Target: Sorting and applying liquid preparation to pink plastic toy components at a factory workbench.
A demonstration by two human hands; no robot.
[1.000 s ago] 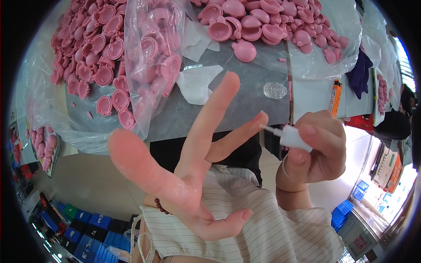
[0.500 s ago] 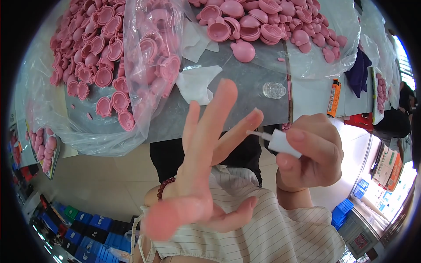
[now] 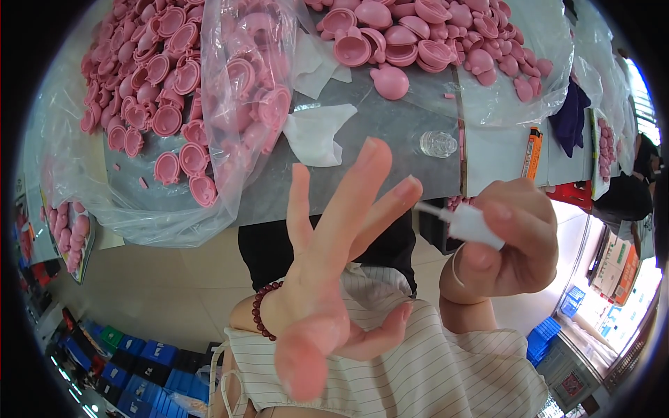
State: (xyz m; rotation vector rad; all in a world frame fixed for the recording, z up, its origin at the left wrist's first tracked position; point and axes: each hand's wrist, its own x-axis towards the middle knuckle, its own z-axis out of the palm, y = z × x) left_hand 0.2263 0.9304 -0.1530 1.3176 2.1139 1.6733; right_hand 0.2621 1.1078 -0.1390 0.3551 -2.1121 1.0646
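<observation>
My left hand (image 3: 317,292) is raised in front of my chest with the fingers spread wide and holding nothing; the palm faces me, the thumb points down toward the near edge, and a bracelet of dark red beads (image 3: 259,306) circles the wrist. My right hand (image 3: 505,240) is to the right of it, curled closed around a small white bottle (image 3: 474,224) with a thin nozzle. The nozzle points left and its tip sits at, or just beside, the tip of my left middle finger (image 3: 404,191); I cannot tell whether the two are in contact. Both hands are held above my striped shirt (image 3: 432,369), nearer to me than the grey table (image 3: 390,132). On the table, far left, a clear plastic bag (image 3: 230,104) lies open over a heap of pink rubber cups (image 3: 153,76). A second heap of the same pink parts (image 3: 418,35) lies on clear plastic at the far right. Between the heaps lies a white paper scrap (image 3: 317,132). A small clear cap (image 3: 437,143) stands on the table just beyond my left fingertips, and an orange utility knife (image 3: 532,152) lies to its right.
</observation>
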